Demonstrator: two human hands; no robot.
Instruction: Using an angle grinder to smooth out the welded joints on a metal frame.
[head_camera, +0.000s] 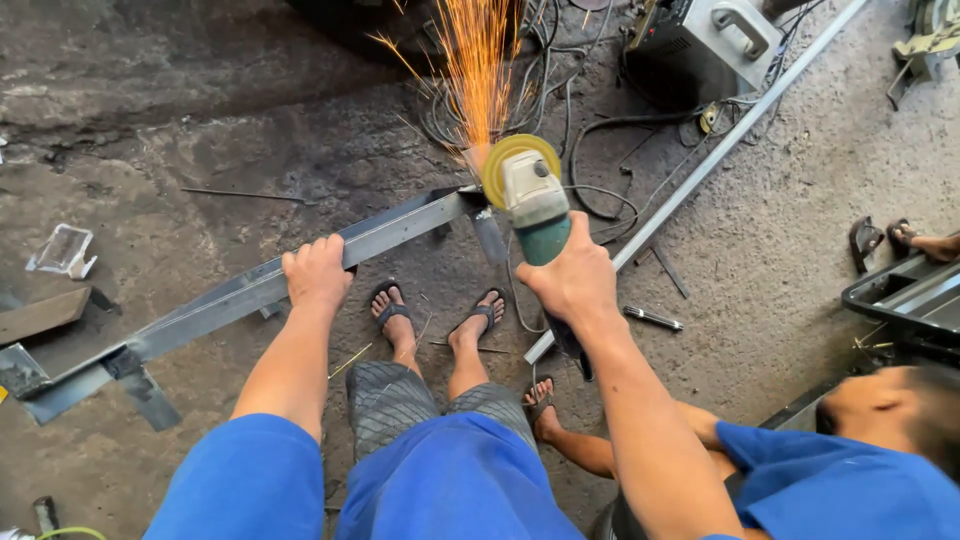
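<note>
- Right hand (575, 280) grips angle grinder (535, 205); disc meets steel bar (300, 270) end, throwing sparks (475, 60).
- Left hand (318, 272) clasps the bar mid-length.

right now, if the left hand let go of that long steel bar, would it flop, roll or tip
The steel bar probably stays stiff: it spans its stands without sagging. Its flat faces make rolling unlikely. The left hand steadies it against the grinder, so released it might shift or tip.
</note>
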